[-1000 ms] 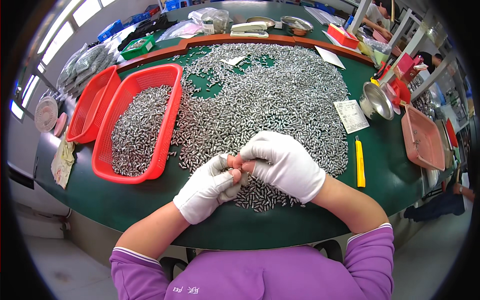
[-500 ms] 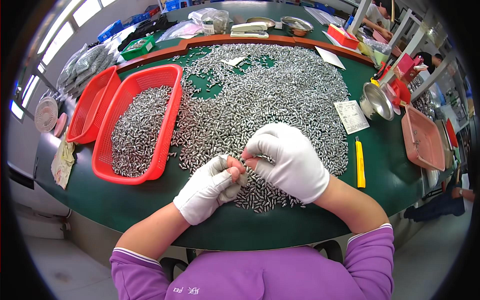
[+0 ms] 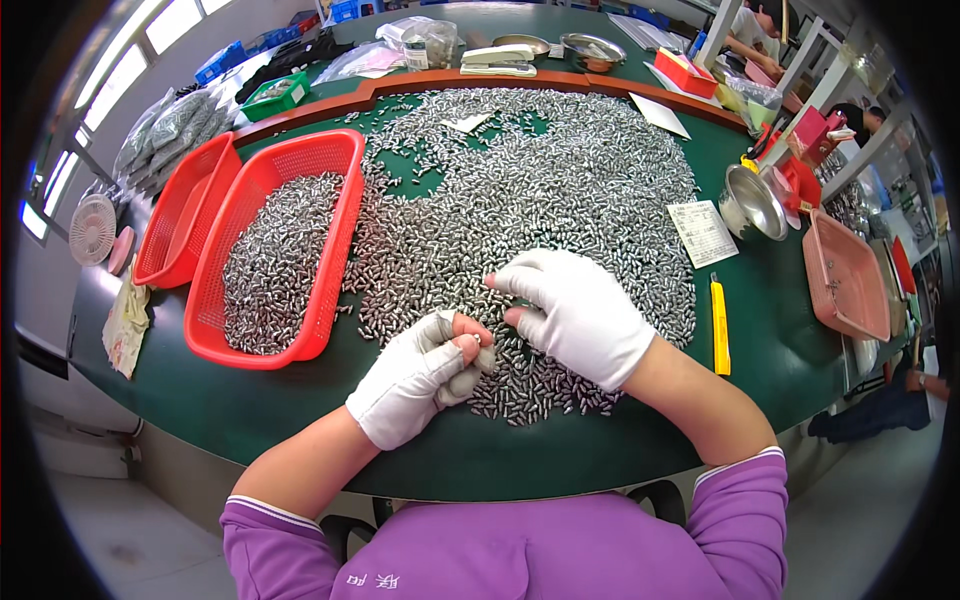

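A wide heap of small silvery metal pieces, slim and barrel-like, covers the green table before me. My left hand, in a white glove with bare thumb and forefinger tips, is pinched closed at the heap's near edge. A tiny bright spot shows at those fingertips, too small to name. Over the heap just to the right, my right hand wears a similar white glove. Its thumb and forefinger stand apart, with nothing visible between them. Left of the heap, a red perforated basket holds many more of the same metal pieces.
An emptier red basket leans beside the full one. A yellow cutter knife, a paper slip and a steel bowl lie to the right. A brown wooden rail borders the heap at the back. Another person works far right.
My right hand has drawn back from the left fingertips toward the right, and its thumb and forefinger have parted. My left hand has stayed nearly still, its pinch closed.
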A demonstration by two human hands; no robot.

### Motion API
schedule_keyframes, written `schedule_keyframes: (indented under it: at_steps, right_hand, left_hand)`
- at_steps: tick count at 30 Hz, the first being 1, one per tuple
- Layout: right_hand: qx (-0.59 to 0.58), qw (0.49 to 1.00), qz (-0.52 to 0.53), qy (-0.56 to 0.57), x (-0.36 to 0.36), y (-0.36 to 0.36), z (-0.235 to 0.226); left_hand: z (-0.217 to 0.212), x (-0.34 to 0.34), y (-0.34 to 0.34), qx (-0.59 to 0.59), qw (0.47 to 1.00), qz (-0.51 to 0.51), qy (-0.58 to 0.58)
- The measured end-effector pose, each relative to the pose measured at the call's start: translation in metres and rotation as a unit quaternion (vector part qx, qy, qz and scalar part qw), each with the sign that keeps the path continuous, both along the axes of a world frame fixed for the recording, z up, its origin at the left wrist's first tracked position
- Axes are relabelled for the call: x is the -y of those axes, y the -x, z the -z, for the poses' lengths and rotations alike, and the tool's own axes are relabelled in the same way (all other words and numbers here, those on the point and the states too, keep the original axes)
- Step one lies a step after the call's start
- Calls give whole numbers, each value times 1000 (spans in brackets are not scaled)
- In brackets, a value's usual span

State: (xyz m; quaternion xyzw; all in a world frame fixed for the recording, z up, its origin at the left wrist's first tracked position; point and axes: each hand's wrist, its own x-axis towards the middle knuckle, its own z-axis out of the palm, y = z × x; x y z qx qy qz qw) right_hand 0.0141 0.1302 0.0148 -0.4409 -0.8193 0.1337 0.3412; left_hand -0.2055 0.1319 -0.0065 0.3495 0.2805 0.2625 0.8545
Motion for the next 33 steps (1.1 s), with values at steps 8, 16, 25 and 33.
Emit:
schedule_keyframes:
  at_steps: [8,16,25,33]
  right_hand:
    - [197,980,35,17,0,1,14]
    - [208,976,49,30,-1,1,6]
    - [-68,994,-81,13,8,9,-8]
    - [3,965,167,-201,-17,-51,-60]
  left_hand:
    - [3,0,-1,16,1000,-4,-14]
    - [1,0,-2,9,1000,-6,-14]
    - [3,1,-3,-4,1000,-10,-1]
    - [1,0,2,4,999,-32,-16]
